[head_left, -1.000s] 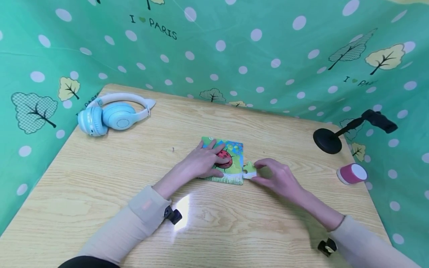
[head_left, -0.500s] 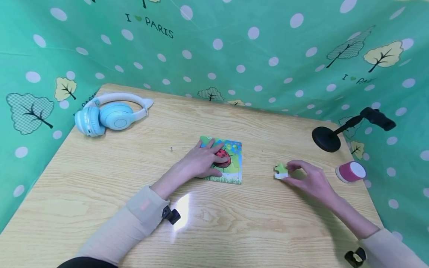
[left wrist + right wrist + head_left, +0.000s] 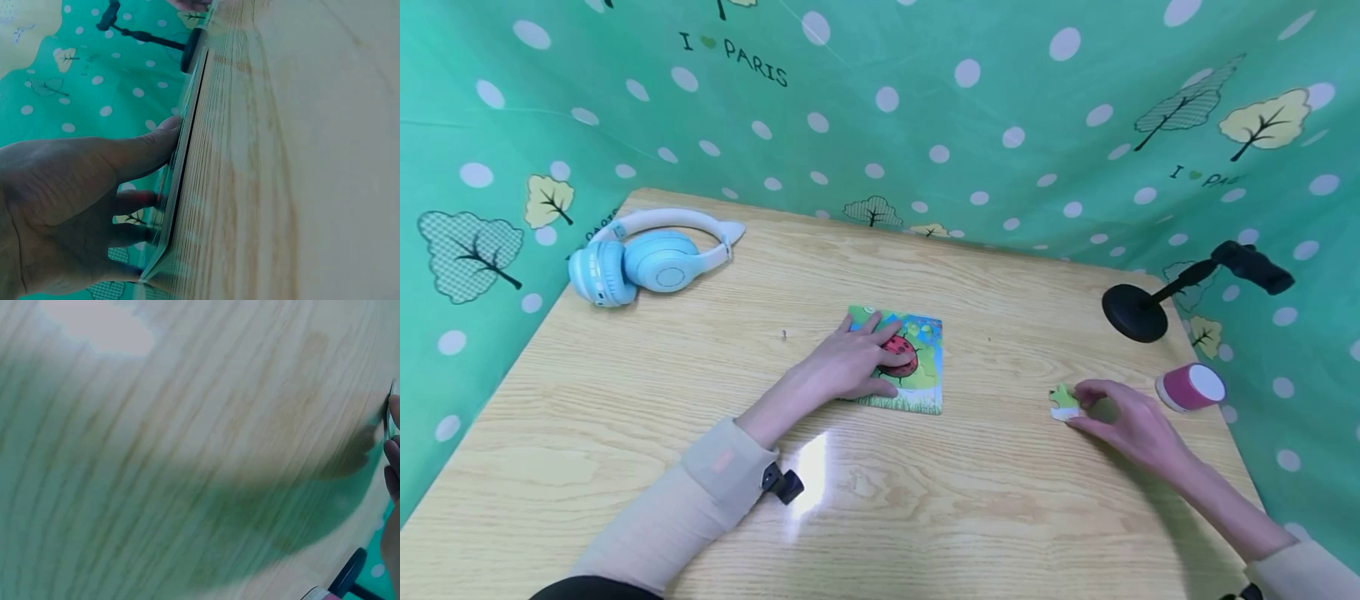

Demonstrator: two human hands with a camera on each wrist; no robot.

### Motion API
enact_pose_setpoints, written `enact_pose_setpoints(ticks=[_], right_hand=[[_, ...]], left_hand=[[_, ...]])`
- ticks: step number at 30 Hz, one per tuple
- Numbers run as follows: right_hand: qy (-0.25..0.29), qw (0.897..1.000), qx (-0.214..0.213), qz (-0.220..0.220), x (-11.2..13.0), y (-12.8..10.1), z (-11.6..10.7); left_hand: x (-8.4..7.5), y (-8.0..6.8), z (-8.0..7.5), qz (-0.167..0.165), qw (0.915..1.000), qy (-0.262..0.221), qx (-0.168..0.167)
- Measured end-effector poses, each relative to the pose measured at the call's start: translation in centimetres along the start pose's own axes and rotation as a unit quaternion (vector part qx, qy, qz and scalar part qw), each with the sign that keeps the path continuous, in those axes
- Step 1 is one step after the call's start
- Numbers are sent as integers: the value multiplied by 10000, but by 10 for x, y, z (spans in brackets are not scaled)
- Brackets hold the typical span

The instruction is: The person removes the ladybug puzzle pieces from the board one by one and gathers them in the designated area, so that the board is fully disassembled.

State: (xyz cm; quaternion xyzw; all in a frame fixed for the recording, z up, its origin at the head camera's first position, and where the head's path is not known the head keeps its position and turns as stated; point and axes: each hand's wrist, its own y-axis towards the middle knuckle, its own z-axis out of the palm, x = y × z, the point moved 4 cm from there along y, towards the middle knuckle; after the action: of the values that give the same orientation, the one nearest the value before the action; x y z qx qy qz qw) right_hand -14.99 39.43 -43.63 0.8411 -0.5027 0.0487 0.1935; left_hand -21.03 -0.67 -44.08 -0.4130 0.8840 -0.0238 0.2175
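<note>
A ladybird jigsaw puzzle (image 3: 917,367) lies flat in the middle of the wooden table (image 3: 700,400). My left hand (image 3: 850,362) rests on it with straight fingers pressing its left half; in the left wrist view the left hand (image 3: 81,206) lies flat against the puzzle board (image 3: 181,175), seen edge on. My right hand (image 3: 1116,412) pinches a small green and white puzzle piece (image 3: 1063,402) on the table, well to the right of the puzzle. In the right wrist view only fingertips (image 3: 392,462) show at the right edge.
Light blue headphones (image 3: 647,254) lie at the table's back left. A black stand (image 3: 1150,304) with a clamp sits at the back right, and a pink roll with a white end (image 3: 1191,387) lies beside my right hand. Green dotted cloth (image 3: 925,108) walls the table.
My right hand has pulled the small piece away from the puzzle's right edge and carried it rightward across the table, toward the pink roll. The left hand has stayed on the puzzle.
</note>
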Motion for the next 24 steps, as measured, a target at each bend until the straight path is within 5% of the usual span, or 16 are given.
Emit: enact_pose_setpoints(ticks=[14, 24], right_hand=[[539, 9984, -132, 69, -7, 0, -7], [1134, 9906, -698, -315, 17, 58, -13]], left_hand=[[-3, -2, -3, 18, 10000, -34, -7], [-4, -2, -2, -45, 10000, -47, -21]])
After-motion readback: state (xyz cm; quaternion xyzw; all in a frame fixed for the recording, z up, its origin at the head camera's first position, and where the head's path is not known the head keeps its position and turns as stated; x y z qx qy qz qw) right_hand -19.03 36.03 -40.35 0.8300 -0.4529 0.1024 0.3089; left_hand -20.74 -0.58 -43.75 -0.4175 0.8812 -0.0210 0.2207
